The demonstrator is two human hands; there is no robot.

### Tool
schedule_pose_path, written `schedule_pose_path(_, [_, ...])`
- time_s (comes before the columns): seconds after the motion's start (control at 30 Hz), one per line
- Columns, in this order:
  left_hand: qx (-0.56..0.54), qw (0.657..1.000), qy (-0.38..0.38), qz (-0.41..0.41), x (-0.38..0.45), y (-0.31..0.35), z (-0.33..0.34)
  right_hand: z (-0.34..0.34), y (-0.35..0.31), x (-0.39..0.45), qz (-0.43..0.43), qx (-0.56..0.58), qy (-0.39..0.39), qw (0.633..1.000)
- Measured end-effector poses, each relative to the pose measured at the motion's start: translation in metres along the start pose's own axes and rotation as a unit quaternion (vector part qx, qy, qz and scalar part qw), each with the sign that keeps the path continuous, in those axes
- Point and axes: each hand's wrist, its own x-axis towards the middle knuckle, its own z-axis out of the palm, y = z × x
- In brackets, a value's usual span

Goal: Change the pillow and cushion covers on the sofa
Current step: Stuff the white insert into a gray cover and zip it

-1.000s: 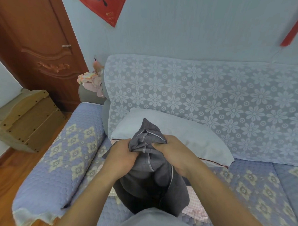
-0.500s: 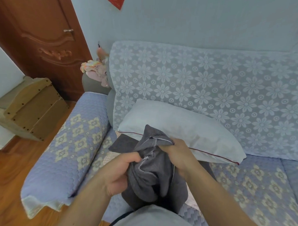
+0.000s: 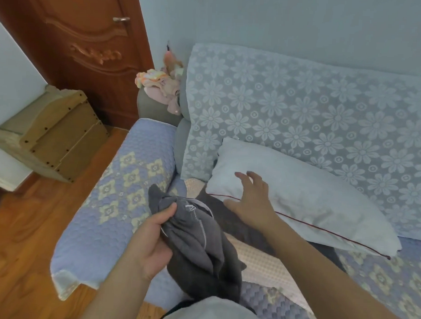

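— While the left hand [image 3: 151, 243] was closed around the bunched dark grey cover [image 3: 197, 242], how much of the job looked done?

— Little, as far as I could judge. The white pillow [image 3: 298, 198] lay bare on the sofa seat [image 3: 379, 272], leaning against the flowered backrest [image 3: 302, 110], with no cover on it.

— And the right hand [image 3: 251, 199]?

— Its fingers were spread and gripped nothing. It hovered at the pillow's near left corner, close to the red piping; I couldn't tell whether it was touching.

— Where was the cover exactly?

— Gathered in front of the person's body, above the seat's front edge, beside the quilted armrest [image 3: 122, 192]. The thumb pinched its pale-stitched edge, probably the opening.

— So what was left?

— By my reading, everything for this pillow: grasping it, feeding it into the cover, and closing it. Another dark cloth [image 3: 245, 229] and a cream quilted piece [image 3: 263, 263] lay under the pillow; whether those were spent covers, I couldn't say.
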Motion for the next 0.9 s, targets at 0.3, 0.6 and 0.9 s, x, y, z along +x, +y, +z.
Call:
schedule_pose_path(0.3, [0.064, 0.994, 0.082, 0.027, 0.052, 0.072, -0.023, 0.025, 0.039, 0.077, -0.04, -0.278, 0.153, 0.947])
schedule_pose_path(0.6, [0.119, 0.991, -0.066, 0.023, 0.08, 0.089, 0.077, -0.195, -0.005, 0.02, 0.131, 0.163, 0.592, 0.778])
schedule_pose_path(0.9, [0.278, 0.927, -0.234, 0.094, 0.061, 0.11, 0.122, -0.27, 0.0, 0.013, 0.079, 0.068, 0.462, 0.881])
